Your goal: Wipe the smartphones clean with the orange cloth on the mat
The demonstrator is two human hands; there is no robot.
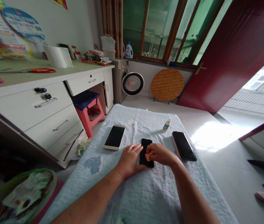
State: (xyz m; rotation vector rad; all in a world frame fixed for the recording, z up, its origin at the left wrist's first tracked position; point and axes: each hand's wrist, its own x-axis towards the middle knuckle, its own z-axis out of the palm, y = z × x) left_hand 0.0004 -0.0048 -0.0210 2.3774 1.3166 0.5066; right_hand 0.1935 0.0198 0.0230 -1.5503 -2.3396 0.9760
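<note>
A black smartphone [143, 159] lies flat on the cloth-covered table [94, 193]. My left hand [129, 160] steadies it, fingertips at the upper left edge and thumb along the bottom edge. Bunched in my closed right hand [158, 153] is a small orange cloth [148, 156], pressed against the phone's screen. To the left lies a white-framed phone [114, 137] with a dark screen. A small spray bottle [166, 124] stands upright beyond my right hand. On the right, another dark phone [185, 146] rests on a pale, flat item whose kind I cannot tell.
A white desk [50, 105] with drawers runs along the left, with a red stool [87, 112] under it. Bottom left is a waste basket [52, 183]. A washing machine [120, 81] with its door open and a round wooden tabletop [166, 84] stand behind.
</note>
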